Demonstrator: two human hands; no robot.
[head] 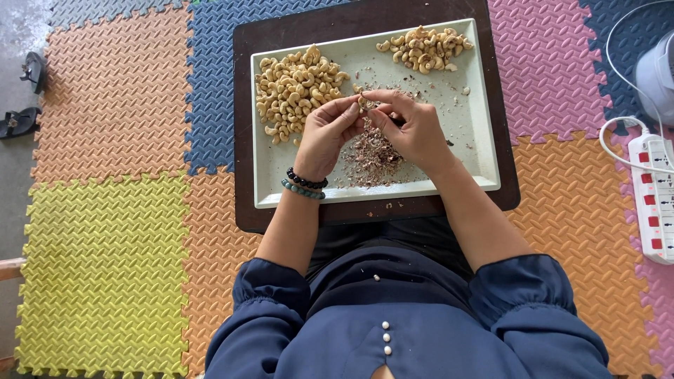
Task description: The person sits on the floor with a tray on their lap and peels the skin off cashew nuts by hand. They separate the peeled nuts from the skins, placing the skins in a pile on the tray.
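A pale green tray [477,140] lies on a dark low table [242,126]. My left hand [326,137] and my right hand [414,126] meet over the tray's middle, both pinching one cashew nut [365,102] between the fingertips. A large heap of cashews [295,88] sits on the tray's left side. A smaller heap of cashews [425,48] lies at the tray's far right corner. Brown skin flakes [372,158] are piled under my hands. Two bead bracelets [305,184] circle my left wrist.
Coloured foam mats [105,245] cover the floor around the table. A white power strip [654,196] with a cable lies at the right, beside a white appliance [656,74]. Dark sandals [24,95] rest on the bare floor at far left.
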